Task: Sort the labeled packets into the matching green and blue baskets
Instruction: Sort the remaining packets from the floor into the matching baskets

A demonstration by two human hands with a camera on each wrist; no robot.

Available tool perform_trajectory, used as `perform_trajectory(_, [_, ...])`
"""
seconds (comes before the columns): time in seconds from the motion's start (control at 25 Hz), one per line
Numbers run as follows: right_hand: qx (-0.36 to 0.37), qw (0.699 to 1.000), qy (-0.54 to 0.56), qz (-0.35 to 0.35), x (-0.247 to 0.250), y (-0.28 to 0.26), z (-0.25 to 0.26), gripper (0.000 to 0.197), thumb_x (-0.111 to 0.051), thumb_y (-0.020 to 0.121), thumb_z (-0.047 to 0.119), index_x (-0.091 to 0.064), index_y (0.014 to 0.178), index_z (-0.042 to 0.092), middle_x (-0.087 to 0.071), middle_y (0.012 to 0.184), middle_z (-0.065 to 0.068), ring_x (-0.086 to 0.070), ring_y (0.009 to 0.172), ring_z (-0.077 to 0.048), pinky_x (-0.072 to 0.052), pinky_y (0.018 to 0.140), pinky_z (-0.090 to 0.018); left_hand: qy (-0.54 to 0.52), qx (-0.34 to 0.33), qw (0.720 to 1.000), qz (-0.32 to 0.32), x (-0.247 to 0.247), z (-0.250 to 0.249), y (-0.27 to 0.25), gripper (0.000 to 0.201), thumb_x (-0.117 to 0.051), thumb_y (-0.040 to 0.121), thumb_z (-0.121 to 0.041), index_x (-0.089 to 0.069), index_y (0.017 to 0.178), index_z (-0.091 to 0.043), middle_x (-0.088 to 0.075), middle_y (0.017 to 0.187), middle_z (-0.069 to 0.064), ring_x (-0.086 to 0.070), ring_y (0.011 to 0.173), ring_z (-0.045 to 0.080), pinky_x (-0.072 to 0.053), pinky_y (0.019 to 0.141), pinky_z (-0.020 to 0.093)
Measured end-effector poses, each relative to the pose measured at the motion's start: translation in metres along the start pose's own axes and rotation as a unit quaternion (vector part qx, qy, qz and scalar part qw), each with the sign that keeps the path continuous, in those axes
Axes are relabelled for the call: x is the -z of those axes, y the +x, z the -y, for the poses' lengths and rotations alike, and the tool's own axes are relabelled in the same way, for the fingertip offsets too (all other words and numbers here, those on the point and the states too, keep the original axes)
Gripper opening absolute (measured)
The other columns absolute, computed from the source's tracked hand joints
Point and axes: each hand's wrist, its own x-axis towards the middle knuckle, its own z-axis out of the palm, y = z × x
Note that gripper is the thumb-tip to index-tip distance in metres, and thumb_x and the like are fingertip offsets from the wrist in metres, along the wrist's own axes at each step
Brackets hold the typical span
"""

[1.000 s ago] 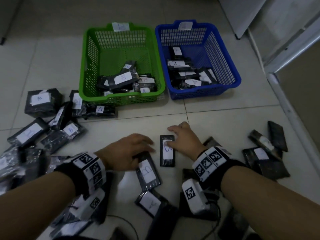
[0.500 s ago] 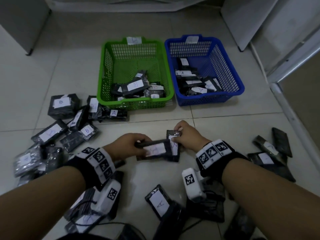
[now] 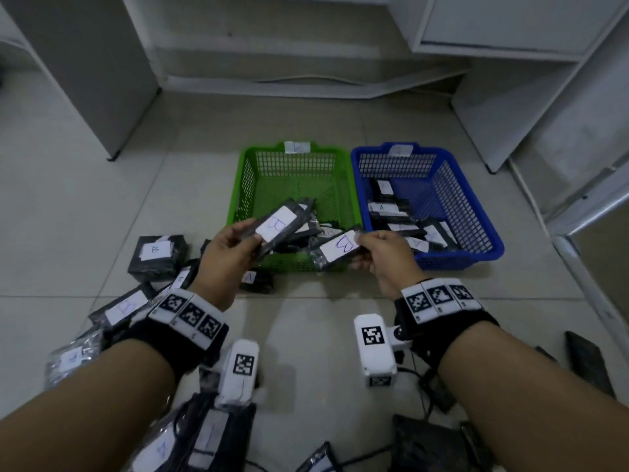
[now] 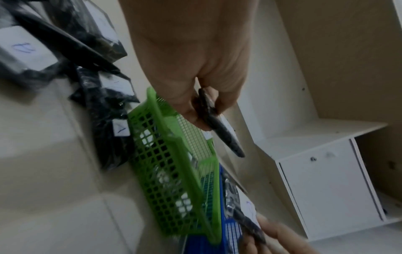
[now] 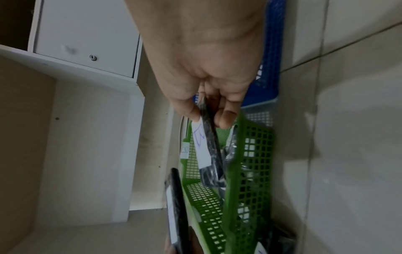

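Observation:
My left hand pinches a black packet with a white label marked B, held above the near edge of the green basket. My right hand pinches another black B-labeled packet over the green basket's near right corner. In the left wrist view the packet sits between thumb and fingers of the left hand. The right wrist view shows the right hand gripping its packet edge-on. The blue basket stands right of the green one; both hold several labeled packets.
Loose black packets lie on the tiled floor at the left, and more lie near my forearms at the bottom. A dark packet is at the far right. White cabinets stand behind the baskets.
Both hands have lifted their packets off the floor and carried them forward to the green basket. The head view has tilted up, showing the cabinets.

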Motion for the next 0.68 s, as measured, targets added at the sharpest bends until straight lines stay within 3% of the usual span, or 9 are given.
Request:
perform_trajectory(0.08, [-0.014, 0.999, 0.036, -0.014, -0.013, 0.021, 0.016, 0.008, -0.056, 0.091, 0.006, -0.054, 0.092, -0.002, -0.06, 0.08, -0.018, -0.058, 0.049, -0.022, -0.052, 0.043, -0.026, -0.026, -0.005, 0.999, -0.024, 0.003, -0.011, 0.031, 0.035, -0.057, 0.088, 0.002, -0.055, 0.123, -0.002, -0.065, 0.115, 0.019, -0.065, 0.095, 0.027, -0.056, 0.08, 0.032])
perform_trajectory(0.16, [-0.021, 0.998, 0.054, -0.022, -0.026, 0.041, 0.029, 0.012, -0.054, 0.091, 0.002, -0.054, 0.08, -0.003, -0.062, 0.078, -0.018, -0.061, 0.044, -0.019, -0.054, 0.042, -0.026, -0.01, -0.009, 0.999, -0.044, 0.005, -0.016, 0.057, 0.038, -0.06, 0.086, 0.001, -0.055, 0.122, -0.007, -0.065, 0.113, 0.021, -0.066, 0.094, 0.029, -0.058, 0.077, 0.031])
perform_trajectory(0.24, [-0.027, 0.998, 0.046, -0.028, -0.038, 0.061, 0.033, 0.018, -0.054, 0.09, -0.001, -0.052, 0.071, 0.0, -0.061, 0.074, -0.02, -0.06, 0.038, -0.016, -0.055, 0.042, -0.026, 0.041, -0.021, 0.996, -0.074, 0.003, -0.013, 0.076, 0.028, -0.06, 0.086, 0.001, -0.056, 0.109, -0.015, -0.064, 0.107, 0.021, -0.065, 0.092, 0.028, -0.059, 0.071, 0.033])
perform_trajectory(0.32, [-0.028, 0.999, 0.035, -0.028, -0.05, 0.08, 0.031, 0.021, -0.053, 0.089, -0.004, -0.048, 0.07, 0.002, -0.059, 0.08, -0.024, -0.062, 0.039, -0.018, -0.055, 0.043, -0.028, 0.069, -0.02, 0.993, -0.096, -0.003, -0.006, 0.091, 0.014, -0.055, 0.09, 0.001, -0.056, 0.096, -0.012, -0.063, 0.105, 0.018, -0.064, 0.094, 0.029, -0.059, 0.063, 0.029])
perform_trajectory(0.4, [-0.009, 0.999, 0.034, -0.037, -0.06, 0.094, 0.026, 0.026, -0.053, 0.088, -0.009, -0.04, 0.073, 0.009, -0.055, 0.085, -0.025, -0.064, 0.046, -0.026, -0.057, 0.048, -0.035, 0.122, -0.022, 0.986, -0.107, -0.009, 0.002, 0.105, 0.013, -0.054, 0.091, 0.0, -0.061, 0.098, -0.008, -0.065, 0.109, 0.017, -0.064, 0.093, 0.026, -0.058, 0.062, 0.024])
perform_trajectory(0.52, [-0.011, 0.998, 0.042, -0.044, -0.07, 0.111, 0.021, 0.029, -0.047, 0.089, -0.013, -0.039, 0.076, 0.012, -0.051, 0.08, -0.016, -0.061, 0.061, -0.03, -0.057, 0.069, -0.044, 0.269, -0.042, 0.958, -0.092, -0.013, 0.006, 0.119, 0.034, -0.058, 0.088, -0.005, -0.061, 0.12, -0.015, -0.065, 0.118, 0.01, -0.063, 0.097, 0.024, -0.055, 0.085, 0.032])
perform_trajectory(0.68, [-0.027, 0.999, 0.038, -0.028, -0.077, 0.125, 0.014, 0.027, -0.045, 0.089, -0.015, -0.043, 0.077, 0.009, -0.056, 0.084, -0.022, -0.06, 0.065, -0.027, -0.056, 0.071, -0.037, 0.334, -0.031, 0.941, -0.036, -0.016, 0.008, 0.128, 0.05, -0.058, 0.09, -0.011, -0.047, 0.138, -0.018, -0.057, 0.132, 0.006, -0.057, 0.115, 0.025, -0.044, 0.101, 0.032])
